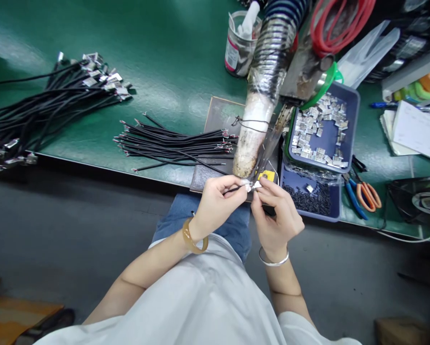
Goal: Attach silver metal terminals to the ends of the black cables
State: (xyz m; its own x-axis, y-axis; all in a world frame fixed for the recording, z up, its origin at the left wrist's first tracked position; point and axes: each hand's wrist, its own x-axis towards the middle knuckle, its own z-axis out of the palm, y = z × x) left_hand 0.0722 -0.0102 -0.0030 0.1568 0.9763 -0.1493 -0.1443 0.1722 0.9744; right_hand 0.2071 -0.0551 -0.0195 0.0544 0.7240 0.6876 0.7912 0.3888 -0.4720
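Near the front edge of the bench, my left hand [216,203] pinches a short black cable [232,189], with a bit of white at its fingertips. Right beside it, my right hand [277,213] is closed on a small silver metal connector [257,184]. Cable end and connector meet just below the tip of a metal machine part [272,141]; whether they are joined I cannot tell. A yellow block [267,176] sits just behind my fingers. To the left lies a bundle of black cables [171,143] with bare wire ends.
A taped exhaust hose [252,124] hangs over the work spot. At right stand a tray of metal connectors [351,110] and a lower tray of small black parts [336,199], then pliers [356,199]. Cables with metal plugs [56,103] lie far left. A jar [232,52] stands behind.
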